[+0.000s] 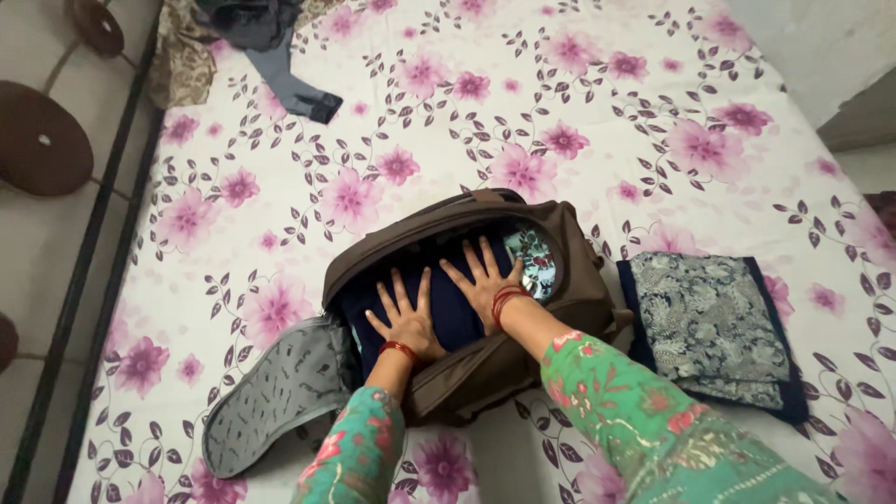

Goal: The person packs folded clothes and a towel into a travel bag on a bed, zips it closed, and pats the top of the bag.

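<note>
Both palms [408, 320] [485, 277] flat on navy cloth [455, 313]

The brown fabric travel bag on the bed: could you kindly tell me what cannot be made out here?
- Head view: brown fabric travel bag, lower contents hidden under dark blue folded cloth and the pressing left hand and right hand.
- Head view: dark grey garment, cut off by the top edge.
- Head view: folded blue patterned cloth, underside hidden.

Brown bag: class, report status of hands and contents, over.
Both hands, left hand and right hand, flat on dark blue cloth inside open brown bag. Folded patterned fabric beside it. Nothing obstructing.
</note>
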